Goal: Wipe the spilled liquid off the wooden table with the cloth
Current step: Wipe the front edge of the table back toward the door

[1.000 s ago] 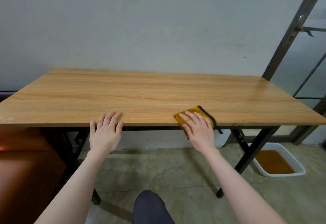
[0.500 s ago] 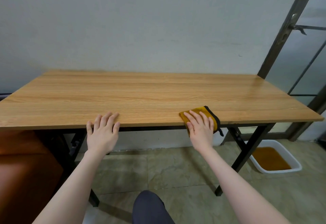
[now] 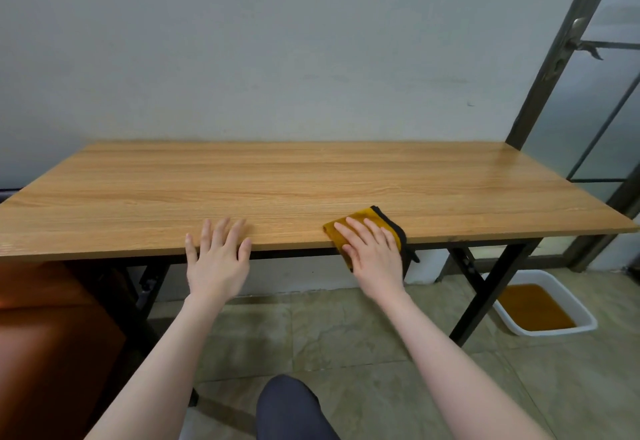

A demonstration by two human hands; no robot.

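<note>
A long wooden table (image 3: 311, 183) on black legs stands against a pale wall. A folded mustard-yellow cloth (image 3: 349, 226) with a black edge lies at the table's front edge, right of centre, partly hanging over it. My right hand (image 3: 375, 254) lies flat on the cloth with fingers spread, pressing it down. My left hand (image 3: 218, 256) rests flat on the front edge left of centre, fingers apart, holding nothing. No liquid is visible on the tabletop.
A white basin (image 3: 543, 304) holding brown liquid sits on the tiled floor under the table's right end. A dark metal door frame (image 3: 561, 48) rises at the right. A reddish-brown seat (image 3: 45, 335) is at the left. My knee (image 3: 291, 408) shows at the bottom.
My right hand has drawn the cloth slightly back toward the front edge, so more of it hangs over. The left hand stays on the edge.
</note>
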